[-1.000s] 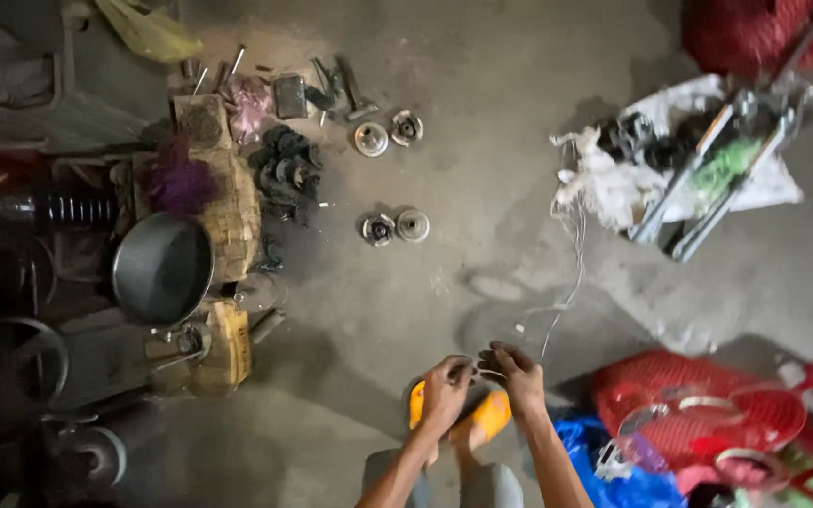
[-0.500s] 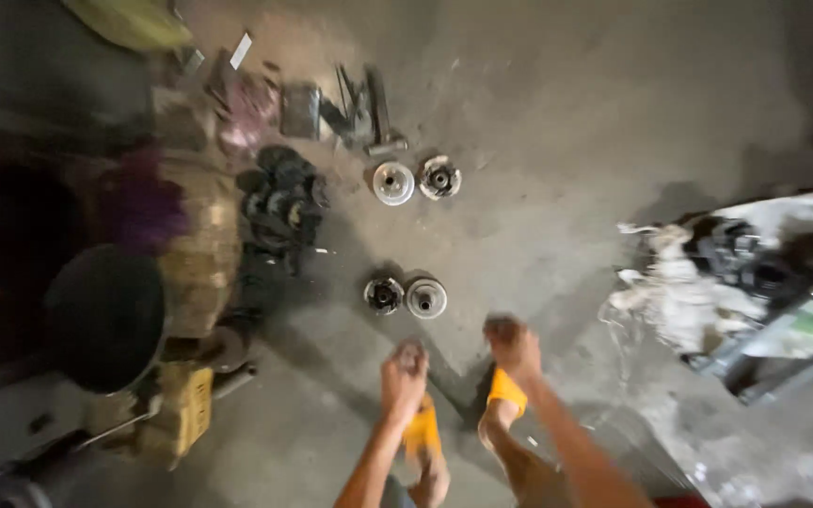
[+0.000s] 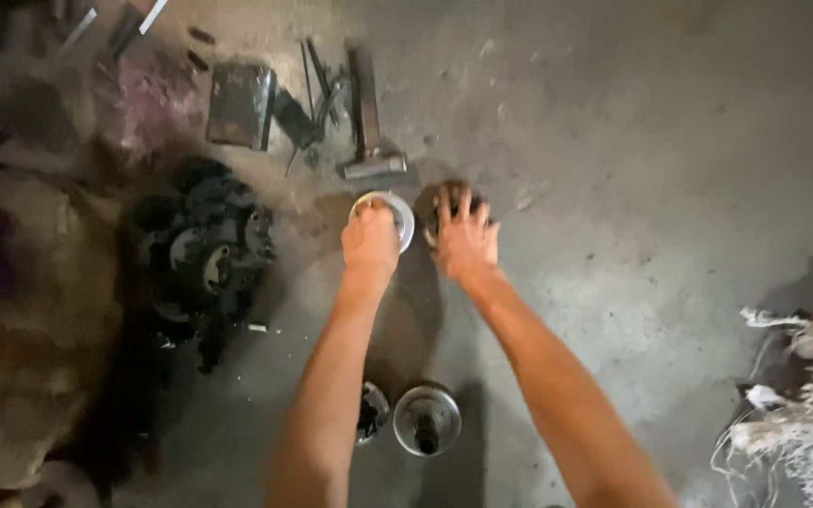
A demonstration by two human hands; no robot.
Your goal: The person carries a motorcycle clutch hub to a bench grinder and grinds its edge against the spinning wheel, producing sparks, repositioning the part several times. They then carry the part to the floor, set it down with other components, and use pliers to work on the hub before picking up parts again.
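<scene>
Grey concrete floor (image 3: 670, 188) runs under everything. Nearest me, at 6 o'clock, two metal discs (image 3: 425, 419) sit side by side between my forearms. Farther out, at 12 o'clock, my left hand (image 3: 371, 240) lies fingers-down on a pale disc (image 3: 397, 212), seemingly gripping it, and my right hand (image 3: 466, 235) is spread over a dark disc (image 3: 444, 202) just beside it. Each hand covers its own piece. Beyond them lie tools (image 3: 364, 113).

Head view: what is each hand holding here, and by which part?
Left hand grips the far round metal part by its near rim. Right hand lies spread over the darker round part beside it; whether it grips cannot be told.
</scene>
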